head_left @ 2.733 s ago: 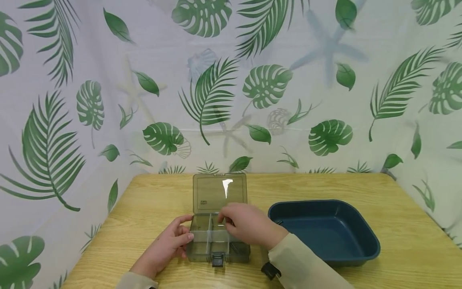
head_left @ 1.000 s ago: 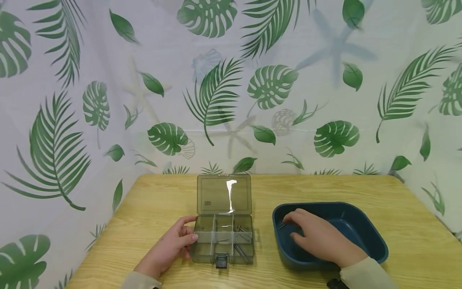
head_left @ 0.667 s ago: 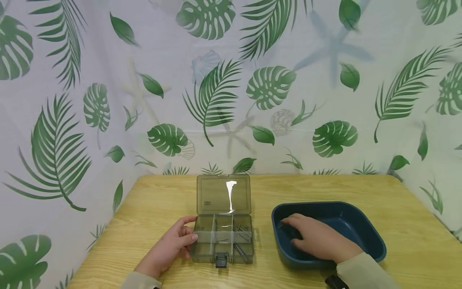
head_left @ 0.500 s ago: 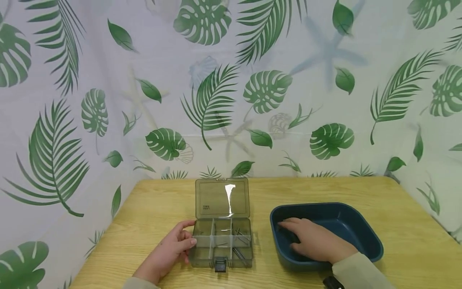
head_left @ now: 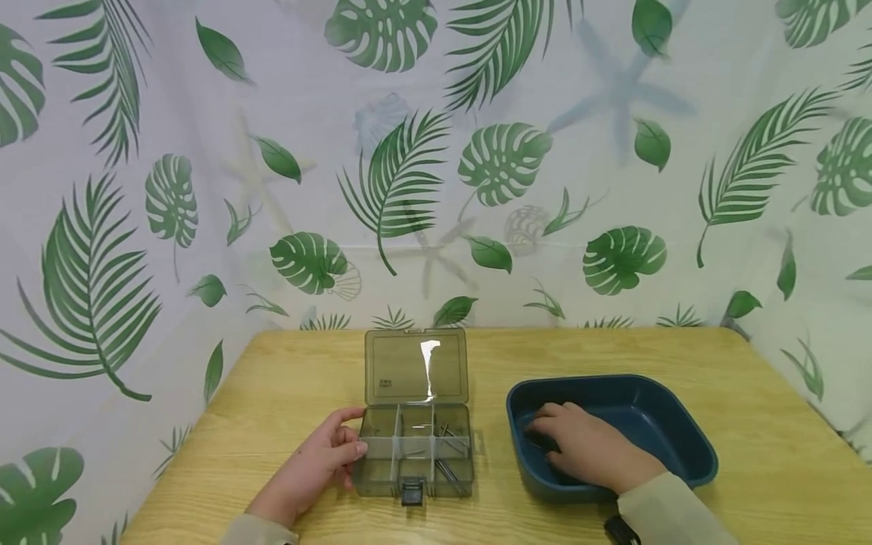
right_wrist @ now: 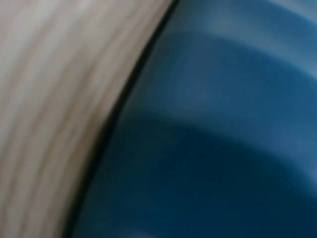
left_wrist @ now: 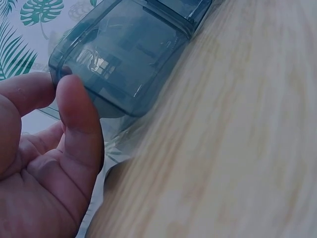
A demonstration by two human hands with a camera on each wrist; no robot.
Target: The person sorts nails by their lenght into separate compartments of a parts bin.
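A translucent grey compartment box (head_left: 375,478) stands on the table with its lid (head_left: 402,371) raised at the back. My left hand (head_left: 316,462) holds its left side between thumb and fingers; in the left wrist view the thumb (left_wrist: 77,106) lies against the box's corner. Several thin metal rods (head_left: 448,473) lie in the right-hand compartments, front and back. Inside the dark blue basin (head_left: 688,431), at its left end, my right hand (head_left: 589,446) reaches down with bent fingers. Its fingertips are hidden, so whether it grips anything cannot be seen.
The wooden table (head_left: 300,363) carries the box and, to its right, the basin. A black front latch (head_left: 412,492) hangs down on the box. Behind the table hangs a leaf-patterned cloth (head_left: 436,189). The right wrist view holds only blurred basin wall (right_wrist: 223,94) and table.
My right hand has gone from the box's compartments over into the basin, and its fingers have sunk lower at the left end. The left hand has stayed on the box.
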